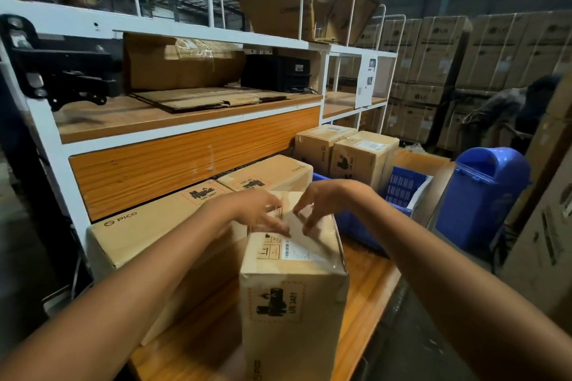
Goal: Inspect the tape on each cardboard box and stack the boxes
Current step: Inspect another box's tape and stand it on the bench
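In the head view, a tall cardboard box [294,291] stands upright on the wooden surface [362,288], in the middle and near to the camera. Both hands are over its top face. The left hand [250,210] lies over the left part of the top with the fingers stretched out toward the right and not curled around anything; it is a little blurred. The right hand [322,198] is over the far right part of the top, with its fingers spread apart and bent downward, and the fingertips touch the top at a strip of clear tape [306,233] that runs along this face. A white label [297,252] with a barcode sits on the top close to the near edge. Neither hand grips the box. Just left of it lies a long box [139,235] with the print PICO, and a second box [269,173] lies against its far end. A third box [315,145] and a fourth box [363,158] stand side by side at the far right of the surface, just beside a blue crate [399,192]. A blue bin [483,195] stands to the right of the surface. Behind the boxes rises a white shelf [185,130] with flat cardboard [210,99] on its wooden board. At the far right, big stacked cartons [433,65] form a wall, and a person [510,105] bends near them.
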Tool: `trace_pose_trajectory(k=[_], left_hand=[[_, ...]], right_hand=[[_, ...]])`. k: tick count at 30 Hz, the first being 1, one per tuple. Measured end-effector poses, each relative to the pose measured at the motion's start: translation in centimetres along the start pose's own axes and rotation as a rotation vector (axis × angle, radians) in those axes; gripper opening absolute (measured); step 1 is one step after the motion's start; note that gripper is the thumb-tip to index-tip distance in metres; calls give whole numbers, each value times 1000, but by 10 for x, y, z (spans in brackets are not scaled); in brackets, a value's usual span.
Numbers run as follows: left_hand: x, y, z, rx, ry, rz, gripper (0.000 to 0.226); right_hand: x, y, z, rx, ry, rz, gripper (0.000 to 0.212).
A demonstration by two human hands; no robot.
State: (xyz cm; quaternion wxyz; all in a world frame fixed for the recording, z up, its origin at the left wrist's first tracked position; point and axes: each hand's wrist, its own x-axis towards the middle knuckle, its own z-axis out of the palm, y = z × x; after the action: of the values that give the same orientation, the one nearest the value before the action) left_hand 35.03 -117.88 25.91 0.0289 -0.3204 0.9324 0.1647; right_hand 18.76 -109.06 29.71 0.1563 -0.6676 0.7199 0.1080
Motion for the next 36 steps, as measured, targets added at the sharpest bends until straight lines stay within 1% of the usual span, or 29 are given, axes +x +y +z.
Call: trace_pose_trajectory(k=[1, 3, 5, 6, 9, 10, 11, 12, 13, 14, 15, 16, 17, 18, 19, 20, 21, 22, 23, 24, 25, 26, 28, 29, 30, 32, 33, 35, 36], left_hand=[[3, 1, -5, -29, 47, 1, 57], [16, -2, -3, -98, 157, -2, 54], [27, -8, 15, -150, 162, -17, 49], [31, -12, 25, -165, 169, -27, 48], [37, -23, 44, -209, 222, -38, 51], [35, -21, 45, -239, 243, -60, 53], [35, -22, 48, -290, 270, -118, 60], [30, -20, 51, -386, 306, -206, 69], [24, -18, 54, -540, 343, -307, 77], [21, -19, 60, -769, 355, -373, 79], [17, -19, 68, -986, 365, -384, 77], [8, -14, 75, -1158, 365, -391, 74], [-5, -6, 81, -1297, 346, -421, 70], [-19, 3, 90, -1418, 333, -454, 62], [-34, 14, 96, -1482, 310, -453, 50], [-51, 33, 94, -1472, 304, -420, 43], [-71, 50, 83, -1522, 310, -310, 43], [-95, 66, 66, -1551, 331, -261, 44], [-102, 70, 58, -1546, 352, -258, 45], [-91, 60, 67, -1540, 348, -240, 46], [-78, 54, 69, -1537, 319, -279, 45], [-59, 39, 75, -1514, 304, -272, 44], [-44, 27, 74, -1560, 383, -234, 42], [-44, 24, 72, -1592, 445, -237, 43], [-38, 15, 75, -1648, 453, -231, 47], [-36, 5, 85, -1752, 463, -281, 51], [-42, 7, 91, -1773, 455, -343, 52], [-53, 12, 106, -1786, 368, -418, 50], [-55, 15, 117, -1776, 317, -407, 45]], right_hand=[[3, 2, -2, 31, 37, -1, 54], [14, 8, 5, 109, 181, 14, 41], [24, 12, 30, 191, 347, 79, 33], [28, 14, 45, 225, 400, 104, 31], [32, 15, 67, 308, 483, 106, 33], [31, 15, 69, 357, 526, 108, 34], [29, 15, 72, 443, 572, 125, 40], [28, 16, 77, 552, 607, 166, 51], [26, 17, 81, 704, 630, 230, 64], [22, 19, 88, 908, 625, 315, 70], [18, 21, 94, 1133, 611, 373, 65], [9, 21, 97, 1323, 554, 396, 48], [-1, 19, 99, 1446, 491, 370, 32], [-9, 18, 101, 1483, 467, 319, 27], [-15, 17, 105, 1494, 477, 267, 28], [-20, 18, 109, 1503, 496, 211, 30], [-24, 17, 111, 1506, 528, 166, 33], [-28, 15, 113, 1514, 561, 144, 37], [-31, 14, 116, 1525, 591, 146, 43], [-33, 13, 120, 1567, 627, 155, 48], [-36, 11, 122, 1626, 678, 161, 49], [-40, 8, 123, 1686, 737, 152, 49], [-44, 5, 124, 1769, 842, 106, 52], [-44, 4, 124, 1806, 891, 104, 55], [-44, 4, 125, 1844, 926, 121, 58], [-43, 5, 128, 1918, 937, 211, 64], [-40, 7, 132, 1933, 915, 267, 62], [-35, 5, 147, 1958, 804, 356, 44], [-34, 3, 155, 1948, 744, 374, 32]])
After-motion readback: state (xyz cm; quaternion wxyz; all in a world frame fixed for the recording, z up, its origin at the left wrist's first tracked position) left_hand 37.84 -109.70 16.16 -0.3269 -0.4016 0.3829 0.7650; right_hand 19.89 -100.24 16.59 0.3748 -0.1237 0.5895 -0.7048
